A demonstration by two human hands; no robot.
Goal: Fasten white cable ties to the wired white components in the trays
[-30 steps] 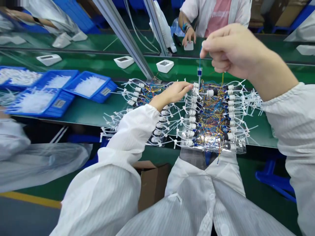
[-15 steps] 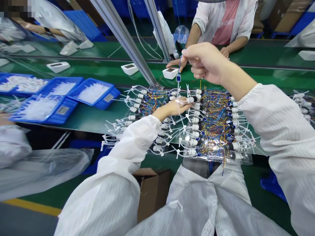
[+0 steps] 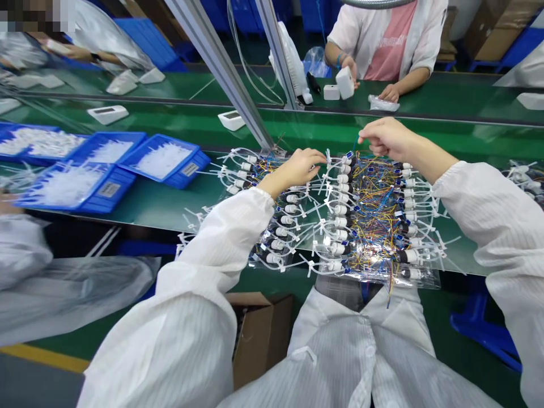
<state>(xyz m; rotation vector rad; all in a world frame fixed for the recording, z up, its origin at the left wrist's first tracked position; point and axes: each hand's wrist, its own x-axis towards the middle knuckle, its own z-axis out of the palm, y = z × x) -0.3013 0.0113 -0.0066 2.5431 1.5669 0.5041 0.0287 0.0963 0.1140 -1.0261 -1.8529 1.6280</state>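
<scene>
My right hand is closed in a pinch on a thin blue wire above the far end of the right-hand bundle. Below that wire lies a small blue tag beside a white cylindrical fitting. My left hand reaches over the left-hand bundle, fingers stretched out and thumb apart, the tips beside upright white cable ties. Rows of white-and-black fittings with cable ties flank a tangle of yellow, red and blue wires on clear plastic bags. Whether the left fingertips touch a tie, I cannot tell.
Blue bins of white cable ties and small white parts stand at left. A slanted metal post rises behind the bundles. White devices sit on the green belt. Across it, a co-worker's hand holds a white device. An open carton stands below.
My right hand has come down and right with the blue wire, and the fitting now lies in the bundle row. My left hand has let go of it. The co-worker has lifted a white device.
</scene>
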